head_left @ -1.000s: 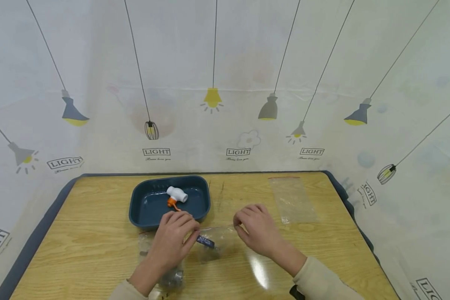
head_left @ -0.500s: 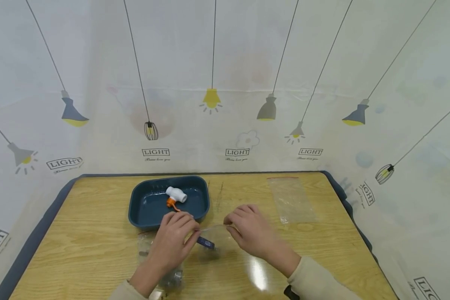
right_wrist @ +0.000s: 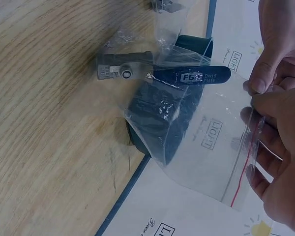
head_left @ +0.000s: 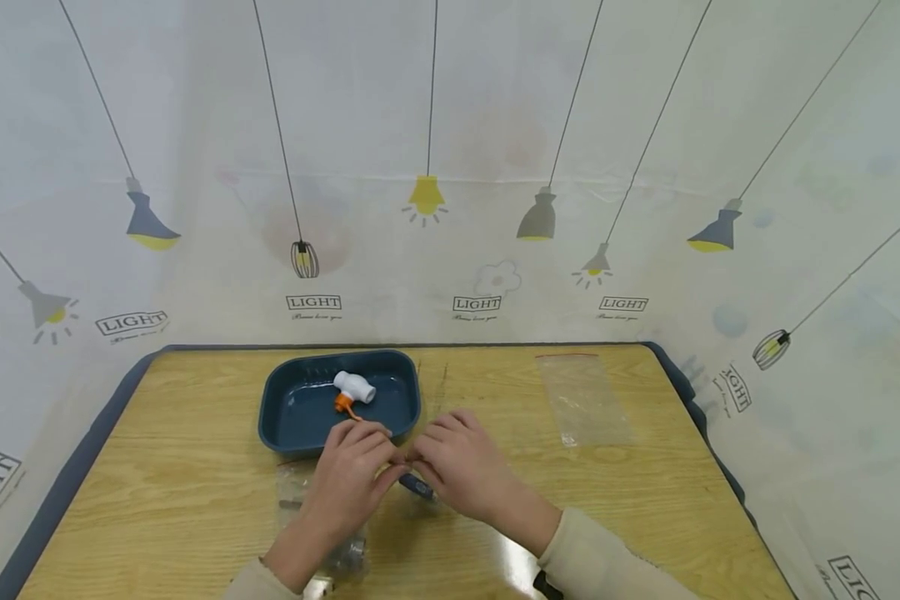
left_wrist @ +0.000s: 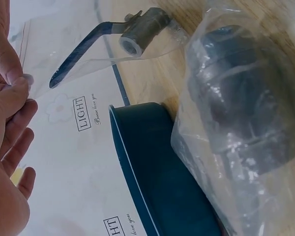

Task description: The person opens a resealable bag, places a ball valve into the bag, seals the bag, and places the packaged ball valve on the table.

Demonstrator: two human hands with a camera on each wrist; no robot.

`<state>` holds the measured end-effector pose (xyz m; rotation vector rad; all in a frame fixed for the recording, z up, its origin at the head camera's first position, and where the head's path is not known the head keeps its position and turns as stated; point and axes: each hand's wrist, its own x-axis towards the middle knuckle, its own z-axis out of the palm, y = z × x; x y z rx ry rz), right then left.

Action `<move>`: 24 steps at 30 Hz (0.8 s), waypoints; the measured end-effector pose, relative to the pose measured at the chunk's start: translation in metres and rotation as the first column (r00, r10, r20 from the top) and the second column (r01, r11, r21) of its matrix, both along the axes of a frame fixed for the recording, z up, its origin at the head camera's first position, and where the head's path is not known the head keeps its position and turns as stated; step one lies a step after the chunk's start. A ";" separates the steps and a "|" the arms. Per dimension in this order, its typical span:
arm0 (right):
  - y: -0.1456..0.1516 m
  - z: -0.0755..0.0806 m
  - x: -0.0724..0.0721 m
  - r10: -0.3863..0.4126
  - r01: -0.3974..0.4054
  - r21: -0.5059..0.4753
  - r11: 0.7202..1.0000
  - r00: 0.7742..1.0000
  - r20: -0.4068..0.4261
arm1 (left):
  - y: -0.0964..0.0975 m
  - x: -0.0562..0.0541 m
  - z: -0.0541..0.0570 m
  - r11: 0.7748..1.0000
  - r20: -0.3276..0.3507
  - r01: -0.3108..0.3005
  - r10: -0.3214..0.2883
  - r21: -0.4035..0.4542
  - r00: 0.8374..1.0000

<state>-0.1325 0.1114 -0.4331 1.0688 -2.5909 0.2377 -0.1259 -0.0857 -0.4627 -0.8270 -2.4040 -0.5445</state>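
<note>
**Valve [right_wrist: 150,70] is hanging in a clear bag [right_wrist: 211,157], its lever [right_wrist: 191,75] pointing toward the pinched edge**

You are pinching the bag's top edge between the thumb and fingertips of your left hand [head_left: 351,483], and your right hand [head_left: 461,471] is pinching that same edge just beside it. Your left hand's remaining fingers are curving loosely, with small gaps between them.

The valve is hanging below your hands, over the wooden table [head_left: 195,483] and near the closer side of the blue tray [head_left: 292,417]. Its long axis is running from the lever's rounded tip, near your fingers, to the metal body [right_wrist: 124,66] deeper in the bag. In the right wrist view that line is lying almost level, tip pointing right, lettering facing the camera. In the left wrist view it is slanting, tip low at left, body high at right. From your head, the lever is sloping down to the right. You cannot tell whether the bag is touching the table.

A white fitting [head_left: 355,388] with an orange handle [head_left: 343,404] is sitting in the tray. Another bagged metal part [left_wrist: 241,98] is lying left of the valve, and a flat clear bag [head_left: 585,400] is lying well apart at right.
</note>
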 end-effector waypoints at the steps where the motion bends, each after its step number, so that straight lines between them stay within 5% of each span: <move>1: 0.000 -0.001 0.000 0.003 -0.003 0.006 1.000 1.000 -0.009 | 0.000 0.000 -0.001 1.000 -0.010 0.004 -0.004 0.008 1.000; 7: -0.001 -0.003 -0.002 0.025 -0.023 0.033 0.999 0.998 -0.054 | -0.001 -0.001 -0.004 0.999 -0.030 0.026 -0.025 0.033 0.999; 16: 0.000 -0.005 -0.001 0.048 -0.038 0.088 0.995 0.992 -0.114 | -0.001 -0.001 -0.004 0.998 0.025 0.062 -0.062 0.016 0.998; 24: 0.005 -0.006 -0.001 0.046 -0.041 0.052 0.998 0.994 -0.095 | -0.003 0.000 0.001 0.998 0.060 0.060 -0.060 0.004 0.996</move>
